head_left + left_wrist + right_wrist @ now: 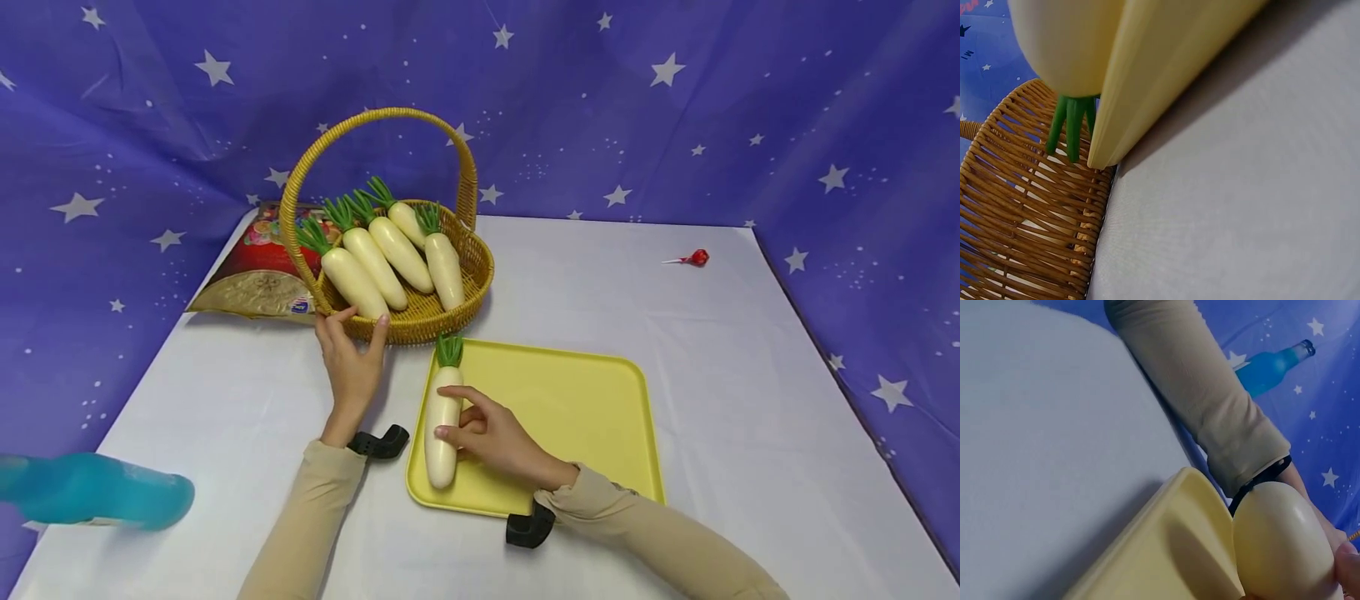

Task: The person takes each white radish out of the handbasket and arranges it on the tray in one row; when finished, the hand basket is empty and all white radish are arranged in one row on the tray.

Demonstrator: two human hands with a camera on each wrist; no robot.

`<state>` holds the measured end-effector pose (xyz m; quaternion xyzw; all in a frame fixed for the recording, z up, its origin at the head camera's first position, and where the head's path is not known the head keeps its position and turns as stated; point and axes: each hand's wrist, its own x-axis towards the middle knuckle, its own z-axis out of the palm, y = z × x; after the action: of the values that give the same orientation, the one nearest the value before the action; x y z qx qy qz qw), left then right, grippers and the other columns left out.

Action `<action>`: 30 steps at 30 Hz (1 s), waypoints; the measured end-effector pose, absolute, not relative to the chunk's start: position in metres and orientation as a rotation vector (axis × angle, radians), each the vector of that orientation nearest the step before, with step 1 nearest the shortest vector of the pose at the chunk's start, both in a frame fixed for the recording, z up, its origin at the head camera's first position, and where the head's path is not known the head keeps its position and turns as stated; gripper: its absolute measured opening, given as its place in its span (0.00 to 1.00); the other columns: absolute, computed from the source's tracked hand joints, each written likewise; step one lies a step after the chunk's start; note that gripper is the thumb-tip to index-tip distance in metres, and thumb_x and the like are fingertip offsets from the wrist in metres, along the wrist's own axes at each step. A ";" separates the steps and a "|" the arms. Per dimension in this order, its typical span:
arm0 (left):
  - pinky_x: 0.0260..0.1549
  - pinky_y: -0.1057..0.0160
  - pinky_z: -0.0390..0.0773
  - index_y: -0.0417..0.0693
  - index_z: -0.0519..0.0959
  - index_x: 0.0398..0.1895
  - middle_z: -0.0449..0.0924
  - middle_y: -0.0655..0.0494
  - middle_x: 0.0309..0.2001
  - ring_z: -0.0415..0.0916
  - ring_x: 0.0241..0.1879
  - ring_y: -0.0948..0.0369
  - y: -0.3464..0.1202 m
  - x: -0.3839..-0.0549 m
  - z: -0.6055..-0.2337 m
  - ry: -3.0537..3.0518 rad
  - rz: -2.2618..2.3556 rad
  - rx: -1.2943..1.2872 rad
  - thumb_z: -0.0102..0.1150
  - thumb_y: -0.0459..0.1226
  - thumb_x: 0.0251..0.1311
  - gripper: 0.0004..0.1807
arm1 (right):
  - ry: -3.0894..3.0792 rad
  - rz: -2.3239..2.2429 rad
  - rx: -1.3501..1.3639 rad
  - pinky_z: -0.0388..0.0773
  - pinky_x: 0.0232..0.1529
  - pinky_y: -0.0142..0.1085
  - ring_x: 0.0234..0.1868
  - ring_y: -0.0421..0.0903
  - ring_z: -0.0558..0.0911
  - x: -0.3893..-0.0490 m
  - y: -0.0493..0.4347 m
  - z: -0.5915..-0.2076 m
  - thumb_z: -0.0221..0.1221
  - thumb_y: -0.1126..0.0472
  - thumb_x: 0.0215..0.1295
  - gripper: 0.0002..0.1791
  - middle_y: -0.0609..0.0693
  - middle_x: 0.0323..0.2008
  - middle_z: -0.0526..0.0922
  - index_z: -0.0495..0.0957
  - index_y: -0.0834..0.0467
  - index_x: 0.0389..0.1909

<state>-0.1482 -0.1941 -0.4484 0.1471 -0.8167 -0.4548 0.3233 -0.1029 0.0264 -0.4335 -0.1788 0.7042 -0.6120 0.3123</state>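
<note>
In the head view a white radish (442,454) with green stems lies along the left side of a yellow tray (555,400). My right hand (495,437) holds this radish around its middle, thumb and index finger across it. The radish's rounded end (1282,540) fills the lower right of the right wrist view. My left hand (352,367) grips the front left rim of a wicker basket (420,332), close to the tip of the leftmost radish (352,283) inside. Several white radishes lie in the basket, stems toward the back. The left wrist view shows the basket's woven side (1029,194), without the hand.
A red and gold bag (258,267) lies behind the basket's left side. At the left table edge is a blue bottle (112,492). A red lollipop (699,257) lies far right on the white tabletop (720,400). A star-patterned purple cloth (570,100) hangs behind.
</note>
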 end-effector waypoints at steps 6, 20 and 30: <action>0.62 0.47 0.54 0.43 0.65 0.50 0.50 0.39 0.65 0.51 0.66 0.46 -0.194 -0.148 -0.449 -2.145 -1.183 0.384 0.59 0.50 0.53 0.28 | 2.052 -1.453 -0.595 0.75 0.31 0.30 0.28 0.41 0.78 -0.105 0.026 -0.435 0.59 0.45 0.56 0.28 0.49 0.31 0.78 0.64 0.35 0.59; 0.62 0.47 0.53 0.43 0.65 0.51 0.48 0.41 0.66 0.50 0.66 0.46 -0.195 -0.146 -0.449 -2.165 -1.181 0.395 0.58 0.51 0.54 0.28 | 2.009 -1.534 -0.660 0.79 0.37 0.44 0.34 0.59 0.80 -0.109 0.025 -0.420 0.54 0.60 0.63 0.29 0.60 0.36 0.76 0.60 0.47 0.65; 0.63 0.46 0.52 0.44 0.65 0.51 0.46 0.40 0.67 0.48 0.67 0.45 -0.195 -0.146 -0.450 -2.175 -1.187 0.406 0.57 0.52 0.54 0.28 | 1.972 -1.709 -0.716 0.76 0.40 0.53 0.40 0.67 0.77 -0.123 0.024 -0.390 0.52 0.67 0.64 0.27 0.68 0.44 0.71 0.60 0.59 0.64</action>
<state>-0.1463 -0.1949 -0.4499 0.1536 -0.8235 -0.4495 0.3102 -0.1227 0.0243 -0.3900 -0.2584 0.7115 -0.6166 0.2164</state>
